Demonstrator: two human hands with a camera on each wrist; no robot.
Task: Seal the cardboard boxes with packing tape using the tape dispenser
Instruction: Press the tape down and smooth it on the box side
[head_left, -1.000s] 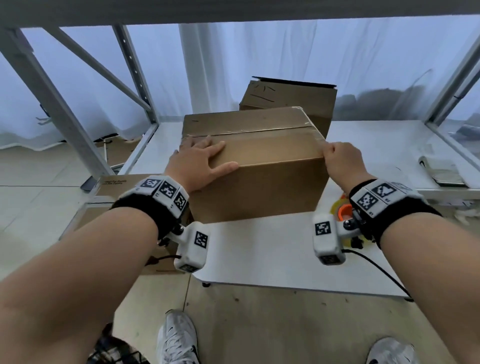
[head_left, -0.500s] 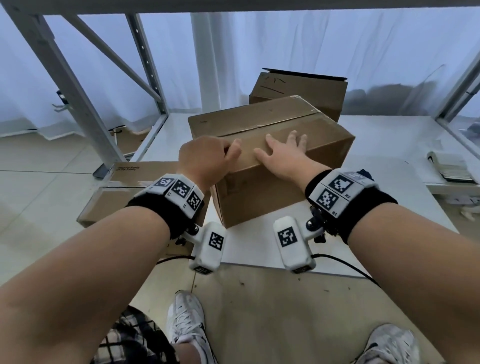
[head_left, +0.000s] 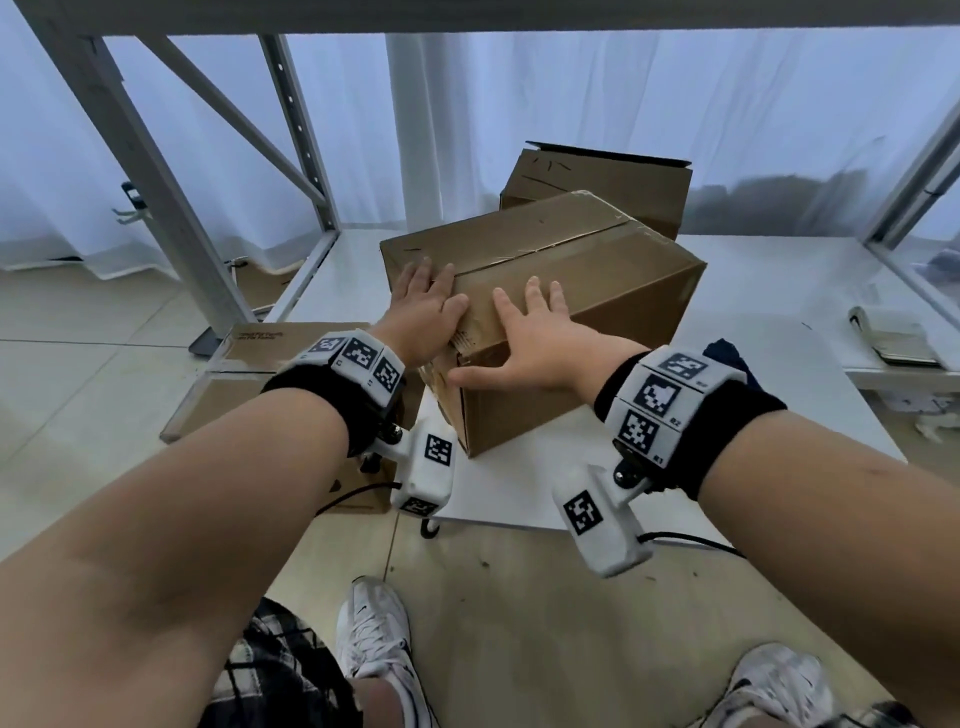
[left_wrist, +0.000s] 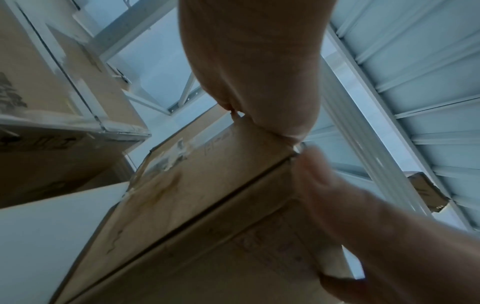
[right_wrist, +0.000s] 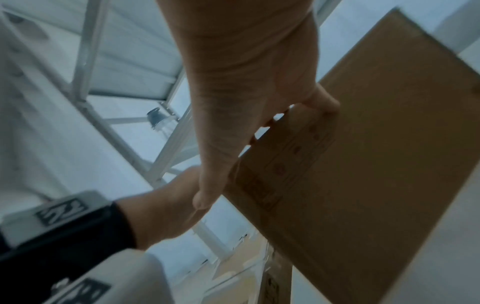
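Observation:
A closed brown cardboard box stands on the white table, one corner turned toward me, with a seam running along its top. My left hand lies flat on the top at the near left corner. My right hand presses beside it with fingers spread and the thumb down the side face. The left wrist view shows the left hand on the box edge. From the right wrist, the right hand rests on the box. No tape dispenser is visible.
A second box with a raised flap stands behind the first. Flattened cardboard lies on the floor left of the table, near a grey metal rack post. A notebook lies at the table's right edge.
The box has turned, its right end swinging away, so a corner now faces me. My right hand moved from the box's right end to the top near that corner, beside the left hand.

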